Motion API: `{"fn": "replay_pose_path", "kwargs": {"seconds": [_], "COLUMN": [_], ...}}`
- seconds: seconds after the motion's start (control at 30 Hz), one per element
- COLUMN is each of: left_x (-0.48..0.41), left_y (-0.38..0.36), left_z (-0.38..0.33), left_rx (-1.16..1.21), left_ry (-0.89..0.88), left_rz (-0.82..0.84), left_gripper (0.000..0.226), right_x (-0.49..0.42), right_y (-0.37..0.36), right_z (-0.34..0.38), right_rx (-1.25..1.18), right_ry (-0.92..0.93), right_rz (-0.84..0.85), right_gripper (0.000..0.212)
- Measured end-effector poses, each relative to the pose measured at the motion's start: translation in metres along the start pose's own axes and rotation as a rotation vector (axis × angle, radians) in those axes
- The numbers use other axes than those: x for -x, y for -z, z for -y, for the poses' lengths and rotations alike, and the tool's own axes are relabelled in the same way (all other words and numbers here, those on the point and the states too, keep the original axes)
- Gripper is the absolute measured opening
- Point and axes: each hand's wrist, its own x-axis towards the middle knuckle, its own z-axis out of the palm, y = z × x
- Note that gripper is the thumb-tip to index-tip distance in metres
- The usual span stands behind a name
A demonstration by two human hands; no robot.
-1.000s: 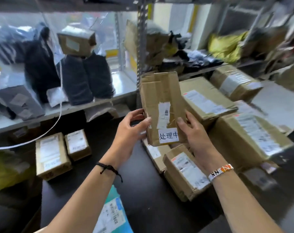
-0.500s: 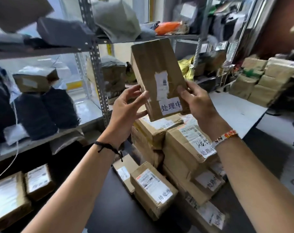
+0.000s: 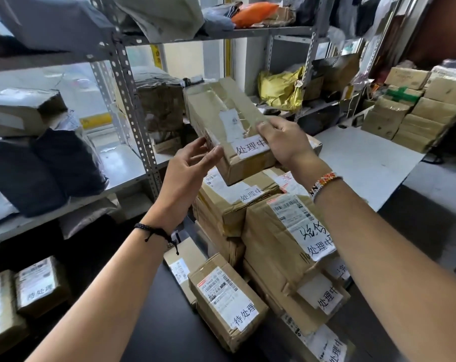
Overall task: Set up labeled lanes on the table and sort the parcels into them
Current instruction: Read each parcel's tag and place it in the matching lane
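A brown cardboard parcel (image 3: 216, 111) with a white handwritten label lies nearly flat, just above a stack of similarly labelled parcels (image 3: 279, 231) on the black table (image 3: 156, 322). My right hand (image 3: 281, 139) grips the parcel from above at its near right edge. My left hand (image 3: 187, 173) is open, fingers spread, at the parcel's near left corner; I cannot tell whether it touches. A smaller parcel (image 3: 227, 299) with a different label lies in front of the stack. Two more labelled parcels (image 3: 39, 286) sit at the table's far left.
A metal shelf rack (image 3: 133, 100) stands right behind the table, filled with dark bags and boxes. A white table top (image 3: 365, 158) extends to the right, with a pile of brown boxes (image 3: 417, 111) behind it. A yellow bag (image 3: 281, 90) rests on the rear shelf.
The parcel has tipped from upright to nearly flat and come down over the stack. My left hand has let go of it and opened; my right hand shifted onto its top.
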Motion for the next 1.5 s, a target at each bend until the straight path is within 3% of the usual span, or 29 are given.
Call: {"fn": "replay_pose_path", "kwargs": {"seconds": [0.07, 0.17, 0.33, 0.53, 0.73, 0.83, 0.97, 1.07, 1.3, 1.5], "left_x": [-0.005, -0.006, -0.001, 0.001, 0.006, 0.019, 0.040, 0.064, 0.131, 0.181], "left_y": [-0.002, -0.005, -0.009, -0.008, 0.013, 0.034, 0.073, 0.115, 0.239, 0.319], "left_z": [0.017, 0.048, 0.061, 0.052, 0.048, 0.042, 0.052, 0.065, 0.109, 0.141], "left_rx": [-0.039, -0.149, -0.285, -0.307, -0.402, -0.399, -0.382, -0.397, -0.444, -0.407], "left_ry": [0.038, 0.121, 0.103, 0.078, 0.043, 0.028, 0.062, 0.118, 0.302, 0.442], "left_rz": [-0.011, 0.017, 0.044, 0.067, -0.047, -0.096, -0.182, -0.244, -0.419, -0.526], "left_gripper": [0.036, 0.045, 0.044, 0.048, 0.063, 0.056, 0.057, 0.057, 0.051, 0.053], "right_x": [-0.010, -0.017, -0.020, -0.016, 0.016, 0.037, 0.068, 0.093, 0.143, 0.182], "right_y": [-0.008, -0.021, -0.028, -0.026, -0.038, -0.066, -0.126, -0.186, -0.329, -0.421], "right_z": [-0.012, -0.040, -0.061, -0.051, -0.020, 0.001, 0.022, 0.027, 0.038, 0.047], "right_rx": [0.107, 0.246, 0.352, 0.423, 0.618, 0.574, 0.422, 0.362, 0.244, 0.205], "right_ry": [-0.042, -0.100, -0.103, -0.124, 0.224, 0.407, 0.521, 0.530, 0.444, 0.382], "right_rz": [0.022, 0.119, 0.098, 0.103, -0.298, -0.351, -0.223, -0.037, 0.341, 0.548], "right_gripper": [0.046, 0.033, 0.049, 0.050, 0.053, 0.053, 0.047, 0.052, 0.076, 0.069]}}
